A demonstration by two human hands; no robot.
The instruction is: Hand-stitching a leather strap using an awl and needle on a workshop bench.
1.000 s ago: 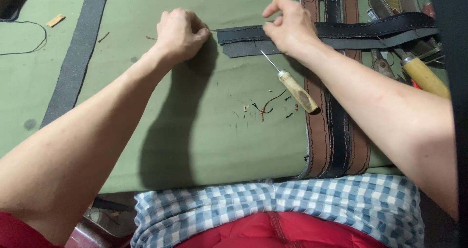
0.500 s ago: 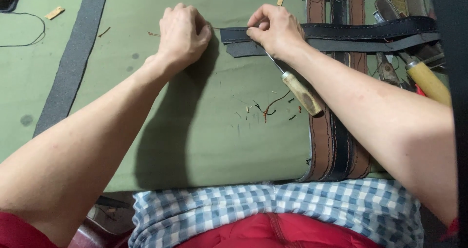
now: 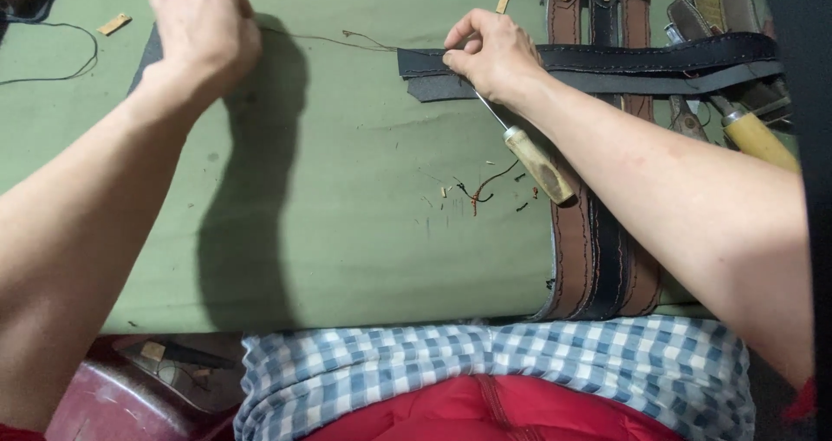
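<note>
Right hand [image 3: 492,55] pinches black strap [image 3: 607,64] (awl beneath); left hand [image 3: 201,27] seemingly draws thread [image 3: 329,39].

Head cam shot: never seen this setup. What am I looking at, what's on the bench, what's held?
No machine here: a person works with two bare hands, filmed by a camera worn on the head and looking down, so the forearms reach in from below. The left hand pulls a thin thread taut, away from a dark leather strap. The right hand presses on that strap's end and holds an awl with a pale wooden handle. All this lies on a green cloth surface, along with brown and black stitched belts, thread scraps and, at the right edge, another wooden-handled tool.
</note>
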